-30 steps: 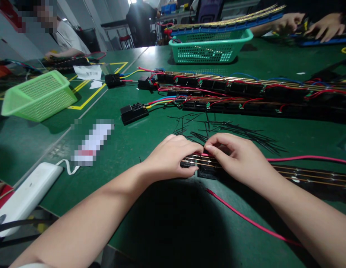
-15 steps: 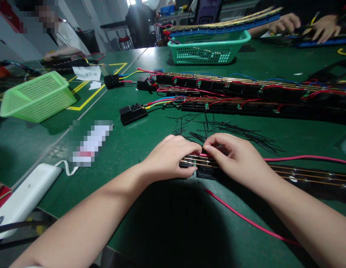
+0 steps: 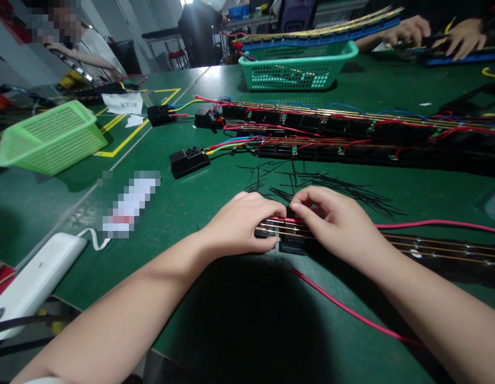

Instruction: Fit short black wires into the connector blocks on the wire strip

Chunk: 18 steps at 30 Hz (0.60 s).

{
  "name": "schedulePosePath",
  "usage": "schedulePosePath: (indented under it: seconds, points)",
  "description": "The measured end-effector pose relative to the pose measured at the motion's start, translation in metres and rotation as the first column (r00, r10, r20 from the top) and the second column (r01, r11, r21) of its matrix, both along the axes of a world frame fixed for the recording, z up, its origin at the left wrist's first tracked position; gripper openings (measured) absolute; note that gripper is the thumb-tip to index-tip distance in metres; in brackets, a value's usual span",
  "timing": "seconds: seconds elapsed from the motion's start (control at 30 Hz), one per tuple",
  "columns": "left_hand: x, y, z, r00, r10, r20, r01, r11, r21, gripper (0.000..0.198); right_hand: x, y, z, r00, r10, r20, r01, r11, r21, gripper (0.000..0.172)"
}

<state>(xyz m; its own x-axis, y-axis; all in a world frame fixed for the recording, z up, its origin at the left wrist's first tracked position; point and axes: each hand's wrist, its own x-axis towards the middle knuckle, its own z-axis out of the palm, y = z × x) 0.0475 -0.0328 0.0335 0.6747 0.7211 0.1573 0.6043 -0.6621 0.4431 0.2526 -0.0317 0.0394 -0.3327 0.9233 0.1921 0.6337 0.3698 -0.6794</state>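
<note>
My left hand (image 3: 241, 221) and my right hand (image 3: 335, 224) meet over the left end of a long black strip with brass rails (image 3: 431, 250) lying on the green table. Both hands have their fingers curled and pinched together on the strip's end block (image 3: 289, 240). A red wire (image 3: 439, 224) runs from under my right fingers to the right. A second length of red wire (image 3: 351, 312) lies on the table below my right forearm. Loose thin black ties (image 3: 335, 186) are scattered just beyond my hands.
Several finished wired strips (image 3: 351, 128) lie across the table farther back, with black connector blocks (image 3: 189, 160) at their left ends. A light green basket (image 3: 51, 136) stands at left, a teal basket (image 3: 299, 66) at the back. Other people's hands (image 3: 435, 32) work at the far right.
My hands stay pinched on the strip's end with only slight finger shifts. The view has drifted a little. The person at far left has raised an arm.
</note>
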Motion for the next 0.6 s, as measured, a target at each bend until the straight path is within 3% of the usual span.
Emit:
schedulePosePath:
  seconds: [0.13, 0.3, 0.43, 0.6]
  points:
    - [-0.002, 0.001, 0.002, 0.997, 0.014, 0.077, -0.009, 0.998, -0.057, 0.03, -0.001, 0.001, -0.002, 0.997, 0.037, -0.064, -0.042, 0.997, -0.069, 0.013]
    - [0.006, 0.003, 0.008, 0.975, 0.107, 0.194, -0.077, 0.985, -0.157, 0.016, 0.0, 0.001, -0.003, 0.994, 0.063, -0.087, -0.07, 0.995, -0.074, 0.012]
    - [0.017, 0.007, 0.011, 0.958, 0.199, 0.206, -0.133, 0.947, -0.292, 0.01, 0.0, 0.001, -0.004, 0.993, 0.076, -0.09, -0.08, 0.996, -0.037, 0.013]
    - [0.022, 0.021, 0.01, 0.943, 0.237, 0.233, -0.108, 0.88, -0.462, 0.012, 0.0, 0.001, -0.005, 0.996, 0.056, -0.073, -0.058, 0.998, -0.013, 0.014]
